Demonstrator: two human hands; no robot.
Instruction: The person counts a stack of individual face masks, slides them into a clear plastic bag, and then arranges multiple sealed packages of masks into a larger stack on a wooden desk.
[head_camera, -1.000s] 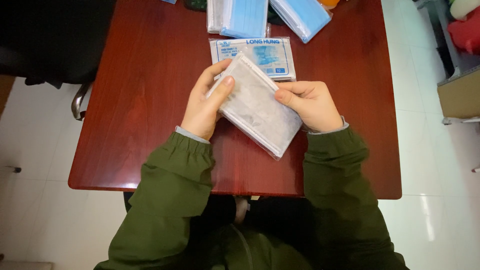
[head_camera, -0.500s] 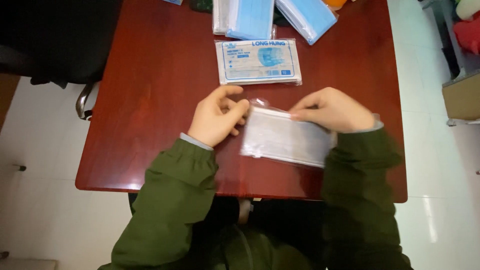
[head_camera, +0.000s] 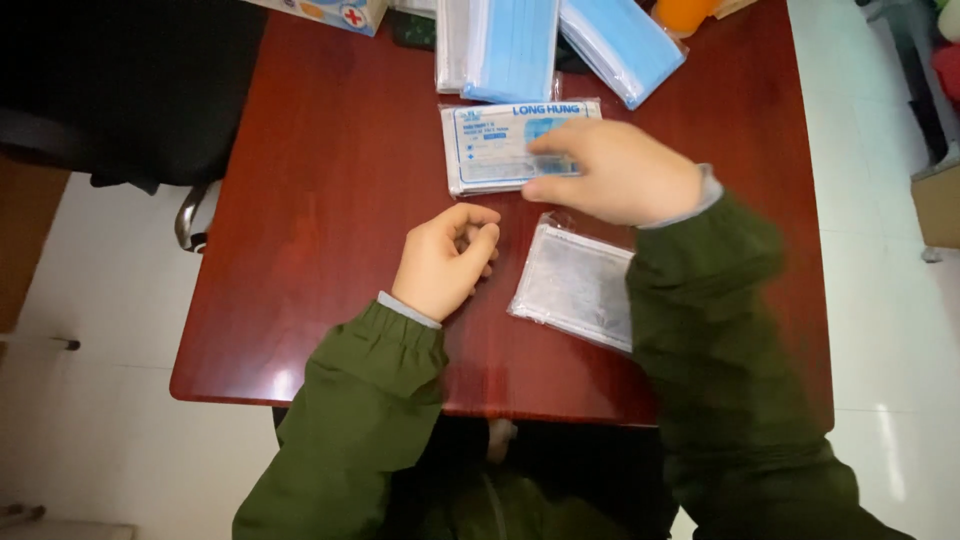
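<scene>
A person in green sleeves works at a dark red counter (head_camera: 330, 200). The right hand (head_camera: 620, 172) reaches over a flat printed mask packet (head_camera: 500, 145) lying toward the counter's far edge, its fingertips resting on the packet's right half; the hand is blurred, and whether its grip has closed on the packet cannot be told. The packet's long axis runs roughly parallel to the far edge, tilted slightly up to the right. The left hand (head_camera: 445, 260) rests on the counter near its middle, fingers curled loosely, holding nothing. Just beside it, toward the near right, lies a clear sleeve of grey masks (head_camera: 575, 285), partly under the right forearm, its long axis slanting down toward the near right corner. Stacks of blue masks (head_camera: 515, 45) sit along the far edge.
</scene>
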